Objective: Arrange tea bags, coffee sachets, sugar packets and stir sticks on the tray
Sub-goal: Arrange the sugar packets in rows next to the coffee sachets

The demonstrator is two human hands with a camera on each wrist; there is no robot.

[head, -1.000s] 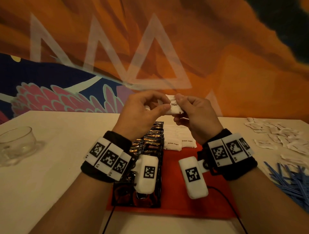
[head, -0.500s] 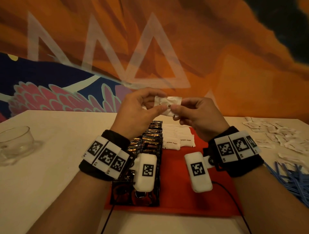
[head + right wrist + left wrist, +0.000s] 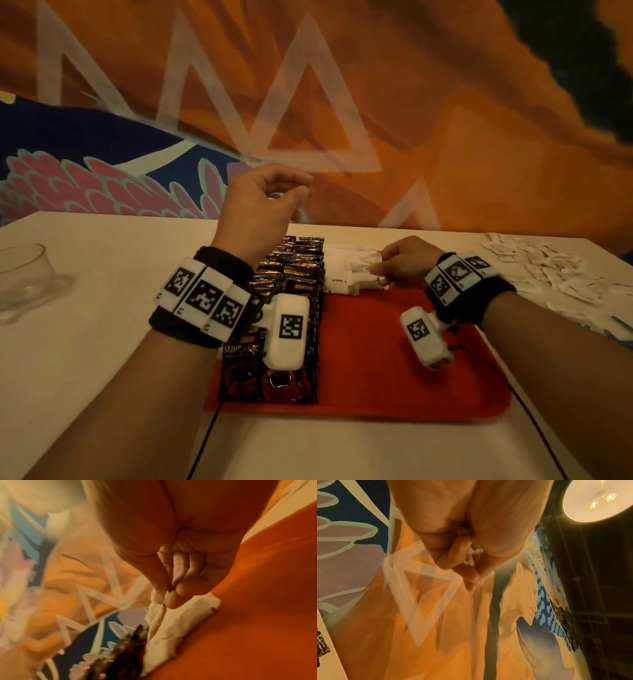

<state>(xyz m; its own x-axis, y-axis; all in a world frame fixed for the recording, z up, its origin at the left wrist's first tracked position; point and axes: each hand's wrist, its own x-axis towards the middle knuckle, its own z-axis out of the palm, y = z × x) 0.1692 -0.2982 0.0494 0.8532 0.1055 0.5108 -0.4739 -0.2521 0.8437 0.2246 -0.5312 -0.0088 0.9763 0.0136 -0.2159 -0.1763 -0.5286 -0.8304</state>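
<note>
A red tray point(image 3: 394, 359) carries a column of dark coffee sachets point(image 3: 294, 270) on its left and a row of white sugar packets point(image 3: 346, 270) at its far end. My right hand point(image 3: 380, 270) is low at the right end of that row. Its thumb and forefinger pinch a white sugar packet point(image 3: 157, 609) just over the lying packets point(image 3: 171, 631). My left hand point(image 3: 294, 192) hovers above the coffee sachets with curled fingers. In the left wrist view a small white thing point(image 3: 475, 550), apparently a packet, is tucked between the fingers.
Loose white packets point(image 3: 548, 270) lie scattered on the white table at the right. A glass cup point(image 3: 24, 274) stands at the left edge. A black cable point(image 3: 202, 445) runs under the tray's near edge. The painted wall is close behind the table.
Both hands held a white packet together in the air. The right hand has now dropped with it to the sugar row on the tray, while the left hand stays raised.
</note>
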